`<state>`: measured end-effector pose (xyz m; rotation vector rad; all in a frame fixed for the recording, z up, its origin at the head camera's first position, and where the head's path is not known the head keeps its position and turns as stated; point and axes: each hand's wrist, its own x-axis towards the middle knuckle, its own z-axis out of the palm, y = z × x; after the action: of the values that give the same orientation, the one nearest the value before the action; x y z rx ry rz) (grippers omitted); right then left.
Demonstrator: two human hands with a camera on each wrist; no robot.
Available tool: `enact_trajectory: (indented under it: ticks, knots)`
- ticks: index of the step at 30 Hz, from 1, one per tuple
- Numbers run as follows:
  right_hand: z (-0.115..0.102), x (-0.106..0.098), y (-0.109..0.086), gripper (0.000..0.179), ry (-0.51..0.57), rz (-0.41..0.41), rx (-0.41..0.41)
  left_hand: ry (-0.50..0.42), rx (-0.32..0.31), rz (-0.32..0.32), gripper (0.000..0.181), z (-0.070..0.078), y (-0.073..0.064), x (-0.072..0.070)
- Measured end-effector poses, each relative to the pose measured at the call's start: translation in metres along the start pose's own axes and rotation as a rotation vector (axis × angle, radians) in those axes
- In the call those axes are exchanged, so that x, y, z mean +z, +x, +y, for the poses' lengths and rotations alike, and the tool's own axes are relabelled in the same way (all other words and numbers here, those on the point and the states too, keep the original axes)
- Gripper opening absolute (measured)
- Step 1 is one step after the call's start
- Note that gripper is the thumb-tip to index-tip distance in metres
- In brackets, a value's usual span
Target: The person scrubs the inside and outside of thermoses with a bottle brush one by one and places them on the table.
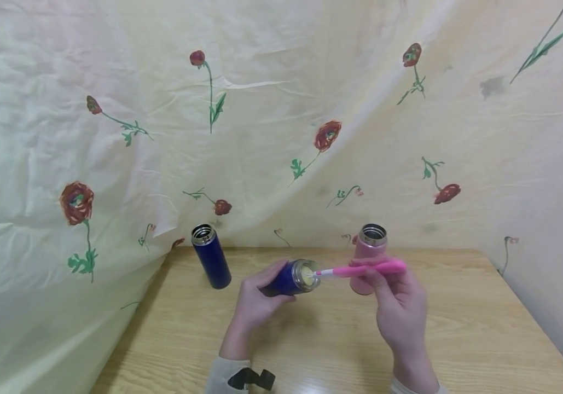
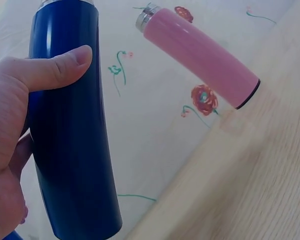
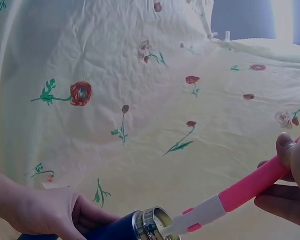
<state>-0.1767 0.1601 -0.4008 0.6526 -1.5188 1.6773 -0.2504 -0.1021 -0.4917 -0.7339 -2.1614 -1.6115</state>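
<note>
A dark blue flask (image 1: pixel 283 279) lies tilted in my left hand (image 1: pixel 254 301), its open steel mouth facing right. In the left wrist view my thumb crosses the flask's (image 2: pixel 75 145) side. My right hand (image 1: pixel 401 309) holds the pink handle of a bottle brush (image 1: pixel 347 271) between thumb and fingers. The brush's (image 3: pixel 250 187) white neck reaches the flask's mouth in the right wrist view. Something pale yellow shows inside that mouth; most of the brush head is hidden there.
Another blue flask (image 1: pixel 212 262), uncapped, stands at the back left of the wooden table (image 1: pixel 463 328). An uncapped pink flask (image 1: pixel 371 249) stands behind my right hand, partly covered by it. A flowered cloth (image 1: pixel 261 164) hangs behind and beside the table.
</note>
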Motion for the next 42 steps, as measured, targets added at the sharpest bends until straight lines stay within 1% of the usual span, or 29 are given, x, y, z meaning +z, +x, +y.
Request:
enact_trajectory:
  ticks: [5,7,9,10,13,17,19,21,24,29,31,33,36,42]
  knots:
    - [-0.001,-0.001,0.001,0.007,0.054,0.001,-0.061,-0.004,0.039,0.008,0.075,-0.003,0.001,-0.001]
    - [-0.001,-0.002,0.001,0.008,0.065,0.01,-0.07,-0.009,0.047,0.01,0.074,-0.005,0.001,-0.001]
    - [-0.002,-0.002,0.002,0.008,0.08,0.032,-0.061,-0.012,0.052,0.011,0.074,-0.007,0.001,-0.001]
    - [-0.003,-0.003,0.002,0.009,0.076,0.054,-0.047,-0.013,0.053,0.012,0.074,-0.007,0.001,-0.001]
    - [-0.007,-0.004,0.003,0.011,0.113,0.134,0.012,-0.013,0.053,0.01,0.075,-0.008,0.001,-0.001]
    - [-0.014,-0.004,0.004,0.017,0.127,0.296,0.118,-0.002,0.055,0.007,0.075,-0.009,0.002,-0.001]
    - [-0.017,-0.005,0.005,0.022,0.104,0.368,0.168,0.006,0.062,0.01,0.075,-0.009,0.001,-0.001]
    - [-0.019,-0.005,0.006,0.024,0.09,0.415,0.194,0.013,0.076,0.015,0.074,-0.01,0.001,-0.001]
    - [-0.02,-0.004,0.007,0.026,0.089,0.458,0.202,0.035,0.127,0.031,0.073,-0.012,0.002,0.0]
    - [-0.023,-0.005,0.008,0.028,0.089,0.526,0.202,0.113,0.246,0.075,0.07,-0.014,0.003,-0.001]
    - [-0.025,-0.006,0.008,0.029,0.079,0.548,0.205,0.139,0.268,0.091,0.069,-0.015,0.004,-0.002]
    - [-0.026,-0.008,0.007,0.03,0.072,0.558,0.188,0.157,0.268,0.095,0.069,-0.014,0.004,-0.002]
    - [-0.027,-0.008,0.007,0.03,0.084,0.562,0.145,0.17,0.248,0.093,0.07,-0.014,0.004,-0.003]
    - [-0.03,-0.007,0.008,0.028,0.148,0.579,0.084,0.14,0.194,0.087,0.071,-0.012,0.002,-0.004]
